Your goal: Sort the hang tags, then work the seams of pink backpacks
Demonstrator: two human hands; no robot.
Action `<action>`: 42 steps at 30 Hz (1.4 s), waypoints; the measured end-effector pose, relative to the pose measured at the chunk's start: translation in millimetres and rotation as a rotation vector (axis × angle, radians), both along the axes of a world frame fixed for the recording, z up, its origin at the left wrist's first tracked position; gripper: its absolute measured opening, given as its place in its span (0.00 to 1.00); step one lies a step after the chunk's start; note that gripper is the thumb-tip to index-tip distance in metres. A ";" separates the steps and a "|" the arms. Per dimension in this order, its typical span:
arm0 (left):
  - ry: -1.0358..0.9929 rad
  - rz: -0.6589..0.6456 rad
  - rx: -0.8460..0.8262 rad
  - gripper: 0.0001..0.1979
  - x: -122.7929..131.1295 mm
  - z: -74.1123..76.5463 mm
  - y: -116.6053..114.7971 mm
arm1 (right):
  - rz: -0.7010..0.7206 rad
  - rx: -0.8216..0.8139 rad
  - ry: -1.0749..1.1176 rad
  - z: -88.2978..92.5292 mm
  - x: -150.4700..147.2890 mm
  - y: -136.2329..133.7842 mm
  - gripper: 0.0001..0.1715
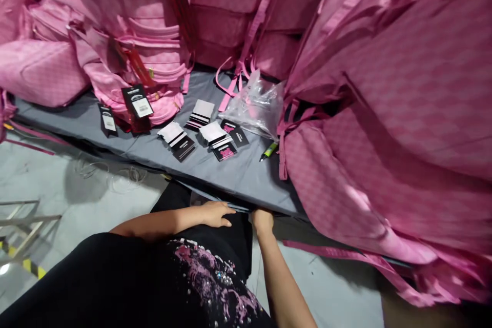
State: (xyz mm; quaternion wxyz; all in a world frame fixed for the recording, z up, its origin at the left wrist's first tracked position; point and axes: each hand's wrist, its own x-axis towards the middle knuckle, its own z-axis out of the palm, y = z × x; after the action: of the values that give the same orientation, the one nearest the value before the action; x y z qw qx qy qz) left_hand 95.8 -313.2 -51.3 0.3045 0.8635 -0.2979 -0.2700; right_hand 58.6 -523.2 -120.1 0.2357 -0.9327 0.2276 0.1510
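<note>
My left hand (216, 213) lies low at the front edge of the grey table (238, 174), fingers curled together against my black clothing; nothing shows in them. My right hand (262, 220) is beside it, reaching under the table edge, so its fingers are hidden. On the tabletop above lie several small stacks of black and white hang tags (200, 130), a crumpled clear plastic bag (257, 105) and a green marker (268, 151). Pink backpacks (384, 113) are heaped on the right and along the back.
More pink bags (130, 36) with black tags (137, 101) hanging from them fill the back left. A grey floor (57, 184) lies on the left, with a metal frame (23, 215) and yellow-black tape (26, 265). Pink straps (346, 256) trail over the table's right edge.
</note>
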 end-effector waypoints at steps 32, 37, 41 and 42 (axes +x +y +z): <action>-0.597 0.490 -0.154 0.24 151.4 46.8 30.1 | 0.015 0.098 -0.523 100.9 104.4 96.9 0.32; -0.564 0.536 -0.216 0.22 169.3 41.4 32.8 | -0.060 0.115 -0.551 95.7 106.3 91.8 0.35; -0.506 0.564 -0.224 0.18 168.1 40.3 24.6 | -0.088 0.113 -0.555 95.5 110.6 95.0 0.37; -0.497 0.557 -0.222 0.17 162.0 40.2 21.4 | -0.101 0.107 -0.546 95.4 111.2 94.6 0.37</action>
State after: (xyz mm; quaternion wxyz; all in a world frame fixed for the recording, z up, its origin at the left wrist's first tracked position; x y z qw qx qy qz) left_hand 257.8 -291.9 -11.1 0.3764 0.9122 -0.1441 0.0745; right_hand 169.8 -428.5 -24.7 0.3445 -0.9125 0.1937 -0.1060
